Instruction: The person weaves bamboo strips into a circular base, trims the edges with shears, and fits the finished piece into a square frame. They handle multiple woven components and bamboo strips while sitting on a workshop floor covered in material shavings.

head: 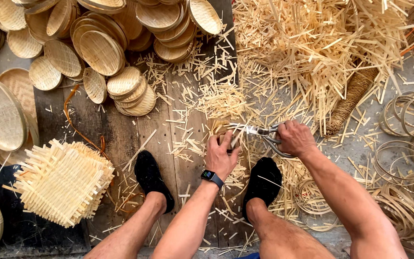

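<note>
Pale bamboo is everywhere here: the person's left hand [220,156] is clamped on a small woven bamboo piece [224,136] held low over the plank floor [120,139], just beyond the two black-socked feet. The right hand [295,138] has its fingers wrapped tight through the grey handles of metal shears [259,132], whose blades reach left to the piece's upper edge and look nearly closed on projecting strip ends.

To trim cleanly, it would seem best to keep the blades close against the woven rim, cut in short bites, turn the piece with the left hand between cuts, and hold the left thumb clear of the blade line.

The strips are flat, thin and stiff, splintery at their cut ends. Offcuts [312,52] lie in a loose heap on the far right. Finished round trays [99,50], shallow and tightly woven, are stacked on the far left. A pile of untrimmed square mats [63,180] with bristling edges sits near left, and coiled bamboo hoops [406,158] lie at the right.
</note>
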